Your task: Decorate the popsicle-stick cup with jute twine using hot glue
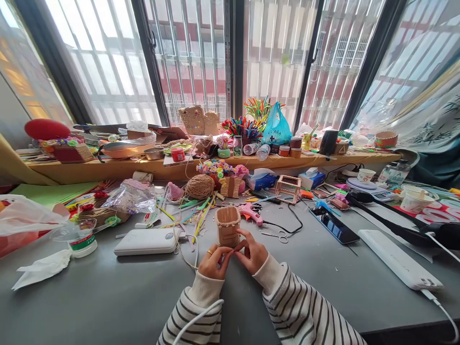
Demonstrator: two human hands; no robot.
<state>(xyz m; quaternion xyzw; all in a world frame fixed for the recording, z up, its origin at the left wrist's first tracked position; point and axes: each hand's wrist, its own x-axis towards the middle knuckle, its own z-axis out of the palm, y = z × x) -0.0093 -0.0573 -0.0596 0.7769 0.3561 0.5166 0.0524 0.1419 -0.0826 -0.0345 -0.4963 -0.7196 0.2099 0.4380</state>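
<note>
My left hand (212, 261) and my right hand (252, 253) meet at the table's middle, fingertips pinched together on a small thin piece I cannot make out. A ring shows on a left finger. Just beyond the fingers stands a small square cup of wooden craft sticks (227, 225), upright and open at the top. A thin twine strand runs from near my left hand toward the ball of twine (199, 187). Both sleeves are striped white and dark.
A white power bank (147, 241) lies left of my hands, a pink glue gun (250, 212) and scissors (276, 235) behind right, a phone (334, 225) and white power strip (397, 261) farther right. Craft clutter crowds the window shelf (143, 167).
</note>
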